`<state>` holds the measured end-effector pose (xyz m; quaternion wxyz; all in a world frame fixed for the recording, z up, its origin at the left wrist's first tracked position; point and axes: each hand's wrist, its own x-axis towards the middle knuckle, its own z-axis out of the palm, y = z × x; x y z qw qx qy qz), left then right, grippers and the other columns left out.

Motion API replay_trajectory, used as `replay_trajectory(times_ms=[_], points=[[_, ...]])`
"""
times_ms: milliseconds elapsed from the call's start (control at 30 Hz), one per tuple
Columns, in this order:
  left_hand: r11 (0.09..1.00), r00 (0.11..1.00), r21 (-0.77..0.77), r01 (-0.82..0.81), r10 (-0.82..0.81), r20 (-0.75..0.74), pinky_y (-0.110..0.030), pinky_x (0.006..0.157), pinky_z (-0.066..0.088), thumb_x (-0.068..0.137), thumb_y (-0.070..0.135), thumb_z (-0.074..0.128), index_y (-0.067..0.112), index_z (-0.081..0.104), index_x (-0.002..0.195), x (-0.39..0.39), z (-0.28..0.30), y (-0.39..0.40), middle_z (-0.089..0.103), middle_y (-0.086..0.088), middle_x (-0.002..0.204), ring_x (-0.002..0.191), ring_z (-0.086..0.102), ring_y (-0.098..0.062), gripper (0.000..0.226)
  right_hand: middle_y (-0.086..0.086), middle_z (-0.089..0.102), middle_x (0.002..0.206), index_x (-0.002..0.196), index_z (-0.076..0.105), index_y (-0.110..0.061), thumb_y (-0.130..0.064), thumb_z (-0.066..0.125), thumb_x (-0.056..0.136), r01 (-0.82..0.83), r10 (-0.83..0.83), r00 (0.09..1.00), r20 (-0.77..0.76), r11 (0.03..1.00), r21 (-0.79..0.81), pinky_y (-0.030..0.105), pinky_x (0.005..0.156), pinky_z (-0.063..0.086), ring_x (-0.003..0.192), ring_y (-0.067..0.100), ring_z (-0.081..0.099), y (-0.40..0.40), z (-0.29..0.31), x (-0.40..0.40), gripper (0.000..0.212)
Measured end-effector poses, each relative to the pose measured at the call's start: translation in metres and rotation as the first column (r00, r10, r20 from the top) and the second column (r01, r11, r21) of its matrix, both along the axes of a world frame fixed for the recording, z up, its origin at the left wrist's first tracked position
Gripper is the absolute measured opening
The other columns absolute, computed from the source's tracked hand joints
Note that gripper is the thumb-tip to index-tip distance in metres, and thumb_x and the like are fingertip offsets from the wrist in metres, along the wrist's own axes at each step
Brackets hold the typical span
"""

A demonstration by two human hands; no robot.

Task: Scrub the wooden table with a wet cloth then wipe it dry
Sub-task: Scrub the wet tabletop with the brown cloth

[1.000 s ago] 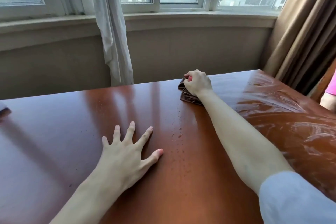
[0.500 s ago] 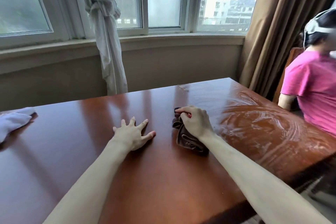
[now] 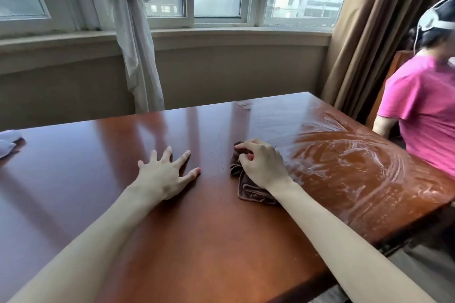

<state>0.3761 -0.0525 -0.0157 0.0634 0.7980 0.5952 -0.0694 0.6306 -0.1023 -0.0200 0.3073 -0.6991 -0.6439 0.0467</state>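
A glossy red-brown wooden table (image 3: pixel 197 241) fills the lower view. Its right part is covered with wet, soapy swirl marks (image 3: pixel 349 160). My right hand (image 3: pixel 263 162) grips a bunched dark brown cloth (image 3: pixel 248 189) and presses it on the table just left of the wet patch. My left hand (image 3: pixel 167 174) lies flat on the dry wood beside it, fingers spread, holding nothing.
A white cloth (image 3: pixel 8 144) lies at the table's far left edge. A person in a pink shirt (image 3: pixel 423 120) sits at the right end. Behind the table are a windowsill (image 3: pixel 221 34), a tied white curtain (image 3: pixel 133 39) and brown drapes (image 3: pixel 369 32).
My right hand has drawn the brown cloth back from the far edge toward me, to the middle of the table. The view has pulled back and turned right; my left hand stays flat.
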Motion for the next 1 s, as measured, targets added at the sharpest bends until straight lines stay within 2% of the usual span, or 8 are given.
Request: replay_trajectory(times_ms=[267,400,433,467,567,633,800,1000], points=[[0.999,0.998,0.035,0.018,-0.016,-0.061,-0.060,0.119,0.019,0.083,0.085,0.004,0.052,-0.012,0.154,0.001,-0.009,0.007,-0.003,-0.002,0.169,0.153,0.004,-0.037,0.080,0.000,0.069,0.117,0.114,0.075,-0.030,-0.029,0.057,0.089,0.093,-0.093,0.994,0.056,0.996,0.001,0.035,0.084,0.048,0.105,0.029,0.064,0.139,0.003,0.017,0.031],[0.998,0.993,0.042,0.042,-0.037,-0.114,-0.058,0.118,0.023,0.049,0.087,-0.035,0.051,-0.021,0.152,0.002,-0.008,0.005,-0.006,-0.003,0.168,0.153,0.003,-0.038,0.109,0.003,0.068,0.117,0.113,0.073,-0.028,-0.028,0.056,0.088,0.153,-0.150,0.985,0.082,0.988,-0.029,0.036,0.084,0.046,0.105,0.033,0.062,0.191,0.009,0.023,0.030],[0.998,0.992,0.043,0.041,-0.035,-0.120,-0.058,0.117,0.023,0.045,0.086,-0.039,0.051,-0.022,0.152,0.002,-0.008,0.006,-0.006,-0.003,0.168,0.153,0.003,-0.038,0.113,0.004,0.067,0.117,0.113,0.073,-0.027,-0.028,0.056,0.087,0.167,-0.163,0.983,0.090,0.985,-0.042,0.036,0.083,0.045,0.106,0.034,0.062,0.198,0.009,0.023,0.031],[0.999,0.993,0.042,0.034,-0.029,-0.118,-0.059,0.117,0.023,0.049,0.087,-0.035,0.050,-0.022,0.152,0.002,-0.007,0.006,-0.006,-0.003,0.168,0.153,0.003,-0.039,0.110,0.004,0.067,0.117,0.113,0.072,-0.025,-0.028,0.055,0.086,0.175,-0.169,0.981,0.092,0.983,-0.056,0.036,0.083,0.045,0.106,0.034,0.062,0.202,0.010,0.022,0.031],[0.999,0.994,0.032,0.023,-0.020,-0.104,-0.061,0.117,0.022,0.079,0.085,-0.002,0.050,-0.017,0.154,0.004,-0.006,0.006,-0.005,-0.003,0.168,0.153,0.004,-0.038,0.084,0.005,0.062,0.126,0.119,0.071,-0.027,-0.027,0.055,0.083,0.139,-0.135,0.990,0.047,0.984,-0.113,0.039,0.094,0.049,0.114,0.034,0.059,0.191,0.010,0.020,0.039],[0.999,0.996,0.027,0.018,-0.016,-0.089,-0.062,0.118,0.020,0.086,0.083,0.008,0.050,-0.013,0.155,0.004,-0.005,0.007,-0.004,-0.003,0.169,0.153,0.004,-0.039,0.079,0.000,0.060,0.135,0.126,0.069,-0.032,-0.028,0.057,0.082,0.097,-0.101,0.995,-0.016,0.983,-0.153,0.039,0.101,0.047,0.121,0.029,0.057,0.170,0.012,0.017,0.045],[1.000,0.998,0.005,-0.007,0.007,-0.063,-0.065,0.116,0.021,0.086,0.085,0.012,0.052,-0.007,0.155,0.004,-0.003,0.006,-0.001,-0.003,0.169,0.153,0.005,-0.039,0.079,-0.013,0.064,0.134,0.128,0.067,-0.038,-0.032,0.058,0.079,0.021,-0.031,0.994,-0.101,0.994,-0.105,0.035,0.101,0.050,0.121,0.018,0.061,0.090,0.008,-0.002,0.050],[1.000,1.000,0.003,-0.012,0.013,-0.022,-0.066,0.115,0.021,0.086,0.086,0.015,0.052,0.000,0.156,0.005,0.005,-0.001,0.004,-0.003,0.169,0.152,0.009,-0.040,0.078,-0.016,0.054,0.141,0.133,0.060,-0.038,-0.033,0.059,0.080,-0.124,0.127,0.991,0.050,0.991,-0.052,0.037,0.101,0.050,0.126,0.014,0.054,-0.002,-0.001,-0.052,0.053]])
